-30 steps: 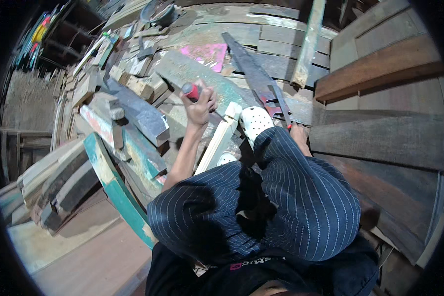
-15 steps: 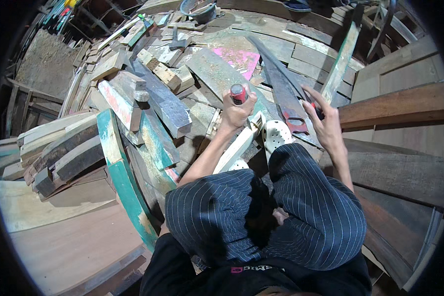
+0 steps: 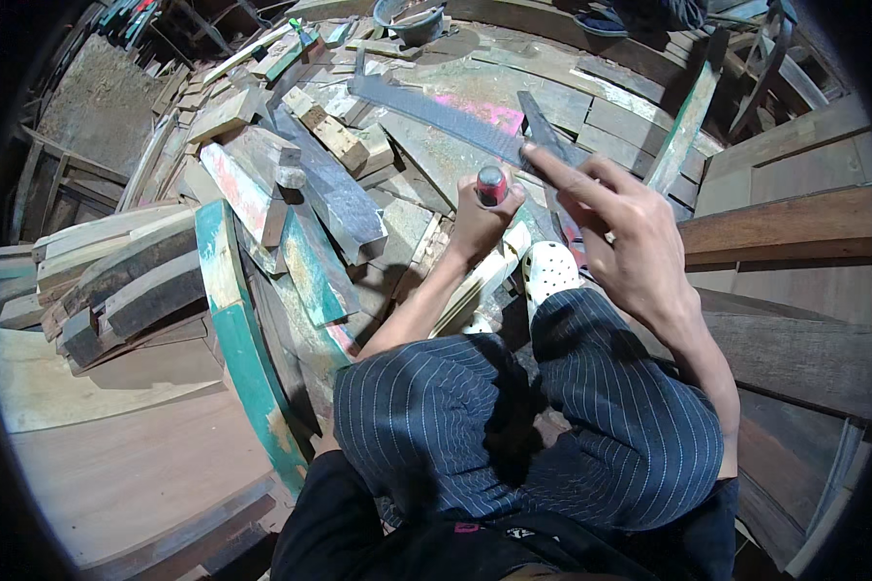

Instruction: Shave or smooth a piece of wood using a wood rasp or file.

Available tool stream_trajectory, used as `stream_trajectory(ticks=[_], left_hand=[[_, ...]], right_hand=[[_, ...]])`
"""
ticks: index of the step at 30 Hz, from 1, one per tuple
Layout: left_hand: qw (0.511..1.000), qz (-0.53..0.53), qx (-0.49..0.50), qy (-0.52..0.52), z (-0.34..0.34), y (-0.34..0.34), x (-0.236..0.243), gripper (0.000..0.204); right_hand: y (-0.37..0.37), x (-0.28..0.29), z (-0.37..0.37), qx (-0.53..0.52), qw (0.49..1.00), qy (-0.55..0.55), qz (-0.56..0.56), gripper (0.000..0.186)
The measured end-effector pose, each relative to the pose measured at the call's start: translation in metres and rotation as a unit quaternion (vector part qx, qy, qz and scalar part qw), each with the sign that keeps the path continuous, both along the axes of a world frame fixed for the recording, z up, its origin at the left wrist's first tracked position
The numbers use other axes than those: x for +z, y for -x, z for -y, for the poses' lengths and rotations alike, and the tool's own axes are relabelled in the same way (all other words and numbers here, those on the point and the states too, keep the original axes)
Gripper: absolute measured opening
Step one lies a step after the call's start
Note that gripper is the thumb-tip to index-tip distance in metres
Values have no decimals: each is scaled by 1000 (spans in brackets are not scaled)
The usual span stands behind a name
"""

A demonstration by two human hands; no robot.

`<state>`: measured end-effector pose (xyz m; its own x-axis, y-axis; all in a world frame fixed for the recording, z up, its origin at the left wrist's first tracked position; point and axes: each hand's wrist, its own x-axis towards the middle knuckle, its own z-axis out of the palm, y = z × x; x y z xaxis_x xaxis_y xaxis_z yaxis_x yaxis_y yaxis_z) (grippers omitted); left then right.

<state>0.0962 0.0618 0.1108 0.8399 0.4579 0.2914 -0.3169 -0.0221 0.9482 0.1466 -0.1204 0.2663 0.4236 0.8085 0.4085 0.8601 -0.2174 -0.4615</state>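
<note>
My left hand (image 3: pixel 484 221) is closed round a red handle (image 3: pixel 491 186) with a rounded grey end pointing up; the lower part of this tool is hidden in my fist. A pale length of wood (image 3: pixel 482 283) slants beneath that hand, beside my white clog (image 3: pixel 552 269). My right hand (image 3: pixel 630 232) grips a handsaw, its index finger stretched along the tool and the grip hidden by the palm. The saw's long grey blade (image 3: pixel 436 118) reaches to the left, beyond my left hand. Behind it lies a second, dark saw blade (image 3: pixel 541 124), partly covered.
Stacked wooden blocks and beams (image 3: pixel 329 198) crowd the left, with a long green-painted strip (image 3: pixel 247 353) nearer me. A hammer (image 3: pixel 359 66) and a grey bucket (image 3: pixel 409 21) are at the far side. Wooden panels (image 3: pixel 785 334) line the right. Another person's leg (image 3: pixel 664 12) shows at the top.
My right hand has risen and turned inward, swinging the saw blade from pointing away to pointing left. The red-handled saw on the floor is now mostly covered. My left hand keeps its grip.
</note>
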Motion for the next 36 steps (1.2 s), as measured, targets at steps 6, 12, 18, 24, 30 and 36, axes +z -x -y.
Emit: stream_trajectory(ticks=[6,12,18,24,30,36], left_hand=[[1000,9,-8,9,6,-3,5,11],[1000,-15,-5,18,8,-4,2,13],[1000,4,-22,-10,7,-5,5,21],[999,-2,-19,33,7,-7,3,17],[999,-36,-16,-19,3,-3,-3,18],[1000,-11,-8,-7,8,-7,3,15]], right_hand=[[1,-3,4,-5,996,94,2,52],[1,9,4,-1,995,94,-16,40],[-1,6,5,-11,998,50,-43,42],[-2,3,2,-21,991,126,-46,41],[-7,10,2,10,995,-96,-16,52],[-8,-11,4,-11,990,114,-81,40]])
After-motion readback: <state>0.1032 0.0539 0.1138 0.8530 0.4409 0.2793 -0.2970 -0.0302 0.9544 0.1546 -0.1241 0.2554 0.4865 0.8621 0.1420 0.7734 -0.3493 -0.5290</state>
